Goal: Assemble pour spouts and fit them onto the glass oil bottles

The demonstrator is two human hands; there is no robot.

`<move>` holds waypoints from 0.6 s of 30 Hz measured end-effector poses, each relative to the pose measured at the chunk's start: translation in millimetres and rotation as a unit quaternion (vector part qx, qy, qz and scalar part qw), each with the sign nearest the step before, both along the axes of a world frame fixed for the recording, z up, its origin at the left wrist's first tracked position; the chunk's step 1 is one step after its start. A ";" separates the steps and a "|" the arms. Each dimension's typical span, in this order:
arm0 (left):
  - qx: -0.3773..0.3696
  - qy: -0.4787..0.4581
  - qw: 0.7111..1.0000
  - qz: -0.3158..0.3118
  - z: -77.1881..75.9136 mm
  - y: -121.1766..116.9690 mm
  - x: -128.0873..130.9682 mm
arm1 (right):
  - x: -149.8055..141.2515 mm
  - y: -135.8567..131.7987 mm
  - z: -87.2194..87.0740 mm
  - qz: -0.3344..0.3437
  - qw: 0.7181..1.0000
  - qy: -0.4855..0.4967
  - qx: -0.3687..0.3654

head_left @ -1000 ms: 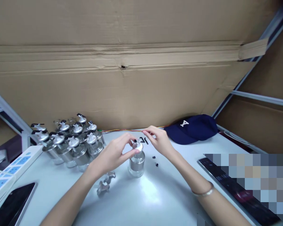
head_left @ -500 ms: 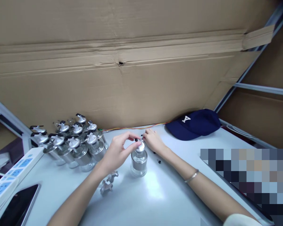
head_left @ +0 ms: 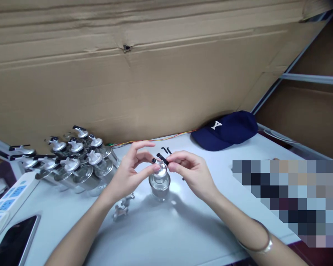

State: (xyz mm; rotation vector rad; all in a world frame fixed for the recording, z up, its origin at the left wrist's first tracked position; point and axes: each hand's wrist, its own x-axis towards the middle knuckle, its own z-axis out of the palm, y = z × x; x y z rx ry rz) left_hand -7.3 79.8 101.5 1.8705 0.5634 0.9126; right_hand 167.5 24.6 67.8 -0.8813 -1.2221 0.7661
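A small clear glass bottle (head_left: 160,184) with a metal band and a silver metal cap (head_left: 161,170) stands upright in front of me. My left hand (head_left: 131,173) reaches in from the left and pinches the top of the cap near its black tip. Between thumb and fingers, my right hand (head_left: 192,171) grips a small black lever (head_left: 162,159), held right over the cap. Whether the lever touches the cap, I cannot tell. Just behind lie other thin black levers (head_left: 166,149) on the table. Loose silver metal fittings (head_left: 123,207) rest below my left wrist.
Several similar bottles (head_left: 84,177) with black-levered caps crowd the left. A white power strip (head_left: 12,199) and a phone (head_left: 15,240) lie at the left edge. A navy cap (head_left: 224,131) sits at back right, before a cardboard wall (head_left: 155,88). Thin wires (head_left: 155,139) run along the back.
My right hand has come back from behind the bottle with a black lever in its fingers, now over the cap. My left hand stays at the bottle's top. The view has tilted down slightly.
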 end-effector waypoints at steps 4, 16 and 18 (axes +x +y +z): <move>0.022 -0.016 0.999 -0.019 -2.3 0.2 2.7 | 4.6 2.1 4.2 0.105 0.977 0.148 -0.113; 0.069 -0.051 0.996 -0.022 -6.4 -2.8 8.0 | 4.1 -5.6 14.5 0.145 0.955 0.199 -0.167; 0.085 -0.066 0.994 -0.019 -7.7 -3.5 9.1 | 3.3 -6.0 15.2 0.140 0.955 0.197 -0.169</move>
